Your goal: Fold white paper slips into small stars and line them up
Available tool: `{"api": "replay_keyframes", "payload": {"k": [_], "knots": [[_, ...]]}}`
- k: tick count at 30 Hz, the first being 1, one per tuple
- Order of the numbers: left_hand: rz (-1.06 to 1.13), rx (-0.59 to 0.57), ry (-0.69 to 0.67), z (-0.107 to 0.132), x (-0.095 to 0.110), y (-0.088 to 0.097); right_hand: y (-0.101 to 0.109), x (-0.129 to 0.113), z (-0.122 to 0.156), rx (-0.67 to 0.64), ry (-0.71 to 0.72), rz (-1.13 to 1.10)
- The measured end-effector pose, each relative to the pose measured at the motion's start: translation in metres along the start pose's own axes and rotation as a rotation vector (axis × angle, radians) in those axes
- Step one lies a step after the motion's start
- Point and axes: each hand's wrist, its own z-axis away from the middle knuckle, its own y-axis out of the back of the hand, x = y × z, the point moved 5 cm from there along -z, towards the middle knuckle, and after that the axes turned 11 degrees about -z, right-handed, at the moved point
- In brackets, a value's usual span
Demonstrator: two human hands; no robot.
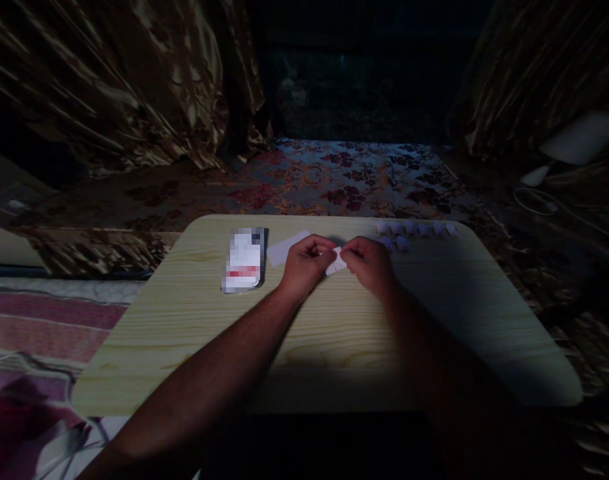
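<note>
Between my two hands is a small piece of folded white paper (336, 263), held just above the wooden table (329, 327). My left hand (307, 263) pinches its left side with thumb and fingers. On the opposite side, my right hand (369, 263) is closed on the paper too, fingertips close to those of the left. A flat sheet of pale paper (287, 249) lies just left of my left hand. Beyond my right hand, several small folded pale paper pieces (419, 230) sit in a row, with a few more in a shorter row nearer to me.
A pixelated phone-like object (244, 260) lies on the table's left part. Behind the table runs a ledge with a flowered cloth (344, 173), flanked by shiny curtains (184, 80). A white lamp (581, 140) stands at the right; striped bedding (49, 320) is at the left.
</note>
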Motion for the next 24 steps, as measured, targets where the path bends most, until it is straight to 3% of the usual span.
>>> {"api": "replay_keyframes", "payload": {"k": [14,24], "knots": [[0.076,0.007,0.033,-0.0008,-0.0007,-0.0003,-0.0003,0.0042,0.0003,-0.005,0.033,0.024],[0.041,-0.061,0.022,-0.0010,-0.0008,0.0009,0.0032,0.0029,-0.0011,0.041,-0.001,0.007]]}}
